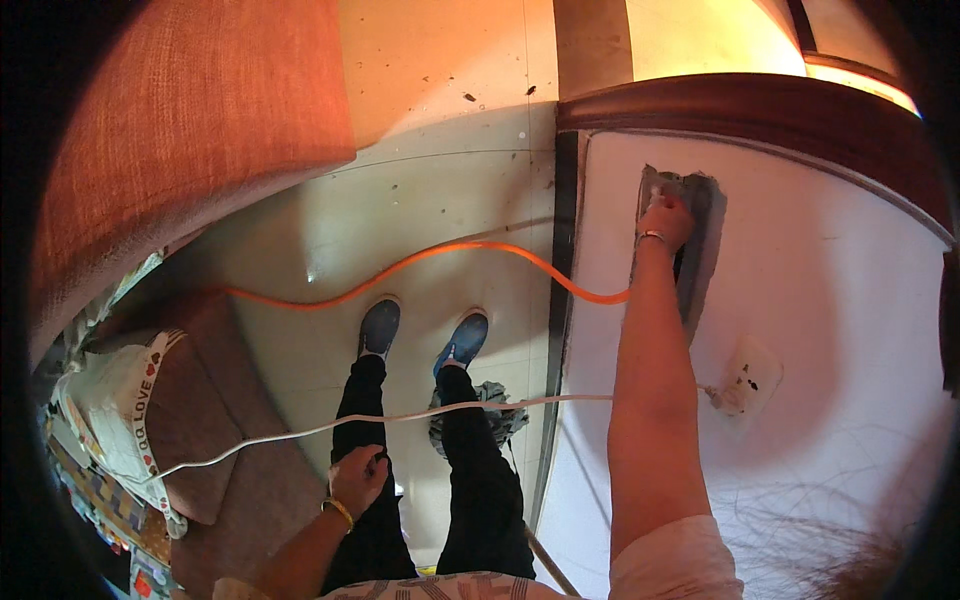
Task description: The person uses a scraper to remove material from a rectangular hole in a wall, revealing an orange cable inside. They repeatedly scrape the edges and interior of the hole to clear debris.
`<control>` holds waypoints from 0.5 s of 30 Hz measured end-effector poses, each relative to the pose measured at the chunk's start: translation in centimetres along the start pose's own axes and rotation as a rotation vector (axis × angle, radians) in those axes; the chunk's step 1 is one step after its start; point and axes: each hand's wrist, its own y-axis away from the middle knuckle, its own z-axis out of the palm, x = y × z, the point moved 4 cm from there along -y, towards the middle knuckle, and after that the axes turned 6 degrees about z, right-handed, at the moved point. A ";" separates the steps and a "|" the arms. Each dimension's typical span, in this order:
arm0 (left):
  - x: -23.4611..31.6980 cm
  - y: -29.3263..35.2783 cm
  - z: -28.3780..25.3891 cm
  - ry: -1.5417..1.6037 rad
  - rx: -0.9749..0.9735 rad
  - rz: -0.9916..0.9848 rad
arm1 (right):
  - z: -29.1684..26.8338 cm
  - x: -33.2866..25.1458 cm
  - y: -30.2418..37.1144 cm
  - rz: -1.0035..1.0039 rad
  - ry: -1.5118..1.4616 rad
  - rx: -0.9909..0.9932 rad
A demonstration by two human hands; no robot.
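Observation:
My right hand (668, 222) reaches to the white wall (800, 270), at the upper part of a rough grey patch (710, 250) that looks like a cut recess. Its fingers are curled together; something pale shows just beyond them, too small to name. An orange hose or cable (460, 245) runs across from the left and passes out of sight behind my right forearm. Over my thighs hangs my left hand (358, 475), its fingers curled in; whatever may be inside is hidden.
Below the patch, a wall socket (748, 385) has a white cord (400, 417) stretched leftward across my legs. A crumpled grey bag (480, 415) lies by my feet. To the left are a reddish covered piece of furniture (210, 120) and a brown cushioned seat (270, 430). Dark wood trim (760, 95) tops the wall.

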 end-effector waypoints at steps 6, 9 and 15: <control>0.8 -0.1 0.1 -0.018 -0.011 0.042 | 0.3 -1.4 -0.3 -0.204 0.139 0.035; 0.4 -0.5 0.1 0.003 -0.023 0.035 | 1.6 1.1 -2.5 -0.032 -0.315 -0.031; 0.2 -0.1 -0.2 0.001 -0.032 0.005 | 0.0 0.6 2.1 0.414 -0.914 -0.012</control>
